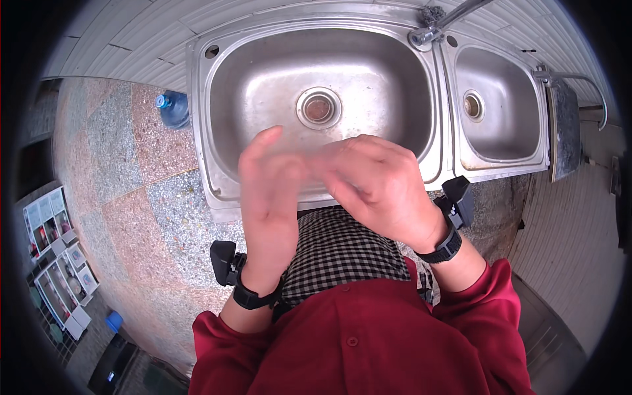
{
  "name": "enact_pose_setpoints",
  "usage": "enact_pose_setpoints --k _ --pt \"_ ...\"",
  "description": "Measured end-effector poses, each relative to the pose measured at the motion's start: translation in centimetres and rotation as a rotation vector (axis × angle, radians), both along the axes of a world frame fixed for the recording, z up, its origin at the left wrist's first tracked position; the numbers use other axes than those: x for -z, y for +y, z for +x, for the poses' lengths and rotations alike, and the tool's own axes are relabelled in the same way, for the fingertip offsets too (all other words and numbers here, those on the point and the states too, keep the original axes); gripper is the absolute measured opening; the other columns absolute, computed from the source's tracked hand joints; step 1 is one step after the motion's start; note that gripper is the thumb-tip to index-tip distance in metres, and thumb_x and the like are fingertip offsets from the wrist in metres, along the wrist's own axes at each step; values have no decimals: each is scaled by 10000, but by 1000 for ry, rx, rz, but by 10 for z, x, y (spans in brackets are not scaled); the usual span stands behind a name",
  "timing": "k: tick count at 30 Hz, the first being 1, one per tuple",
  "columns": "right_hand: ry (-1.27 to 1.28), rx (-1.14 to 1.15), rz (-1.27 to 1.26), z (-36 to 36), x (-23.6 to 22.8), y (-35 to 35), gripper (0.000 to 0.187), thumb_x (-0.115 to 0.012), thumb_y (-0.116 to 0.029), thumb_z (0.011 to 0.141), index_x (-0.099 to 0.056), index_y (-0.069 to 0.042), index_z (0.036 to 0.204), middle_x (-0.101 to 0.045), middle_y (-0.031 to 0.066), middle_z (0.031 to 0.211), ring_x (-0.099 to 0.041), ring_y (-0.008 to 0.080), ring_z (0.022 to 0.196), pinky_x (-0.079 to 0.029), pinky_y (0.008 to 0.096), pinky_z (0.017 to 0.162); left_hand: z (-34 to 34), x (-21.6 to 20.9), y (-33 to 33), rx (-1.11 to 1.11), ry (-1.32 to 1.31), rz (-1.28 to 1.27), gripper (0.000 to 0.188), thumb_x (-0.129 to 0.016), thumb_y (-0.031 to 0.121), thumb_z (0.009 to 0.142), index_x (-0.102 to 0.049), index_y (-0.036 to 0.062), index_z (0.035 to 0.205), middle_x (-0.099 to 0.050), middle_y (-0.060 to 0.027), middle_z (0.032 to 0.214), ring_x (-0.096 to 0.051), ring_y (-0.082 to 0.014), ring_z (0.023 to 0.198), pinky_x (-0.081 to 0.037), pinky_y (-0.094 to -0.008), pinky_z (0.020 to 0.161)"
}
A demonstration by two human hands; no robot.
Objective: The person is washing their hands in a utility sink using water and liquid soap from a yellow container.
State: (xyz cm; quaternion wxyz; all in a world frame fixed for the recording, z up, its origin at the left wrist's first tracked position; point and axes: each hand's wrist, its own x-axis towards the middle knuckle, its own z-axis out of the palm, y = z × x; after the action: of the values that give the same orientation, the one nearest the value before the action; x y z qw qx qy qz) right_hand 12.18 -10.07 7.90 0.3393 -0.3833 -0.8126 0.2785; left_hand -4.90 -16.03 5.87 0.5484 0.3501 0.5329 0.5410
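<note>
Both my hands are raised over the near edge of a large steel sink basin (230, 85), close together. My left hand (266, 194) has one finger stretched up and apart, while its other fingertips are smeared by motion. From the other side, my right hand (382, 184) reaches toward it with curved fingers and the thumb spread away from them. The fingertips overlap in the blur, so whether they touch I cannot tell. Nothing held shows in either hand. Beyond them, the round drain (318, 108) sits in the basin floor.
A faucet (424, 37) stands behind the basin with a scouring pad (432, 14) beside it. To the right is a smaller sink (500, 105) with a curved tap (582, 78). A blue water bottle (173, 109) stands left of the sink on the speckled tile floor (125, 191).
</note>
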Motion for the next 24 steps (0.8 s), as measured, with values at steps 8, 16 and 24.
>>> enact_pose_setpoints --k 8,16,24 --pt "-191 40 94 -4 2 -7 150 -751 -68 762 -672 -67 890 -675 77 859 -684 279 781 -575 385 678 2 7 -2 46 431 97 526 -601 11 1038 -358 -1 1505 -703 -94 1007 -650 -116 947 -507 -263 901" --pt "-125 37 94 -6 6 -1 133 -728 -93 762 -612 -97 827 -610 43 771 -665 238 756 -561 366 617 1 3 1 28 370 85 587 -634 0 1018 -318 -20 1512 -724 -90 966 -667 -113 930 -514 -260 908" --pt "-219 27 92 -6 12 8 198 -752 -76 797 -652 -47 965 -677 97 869 -681 301 758 -559 386 651 -7 0 2 30 -18 -61 546 -561 109 1071 -315 -14 1543 -728 -182 1155 -702 -200 1069 -527 -329 992"
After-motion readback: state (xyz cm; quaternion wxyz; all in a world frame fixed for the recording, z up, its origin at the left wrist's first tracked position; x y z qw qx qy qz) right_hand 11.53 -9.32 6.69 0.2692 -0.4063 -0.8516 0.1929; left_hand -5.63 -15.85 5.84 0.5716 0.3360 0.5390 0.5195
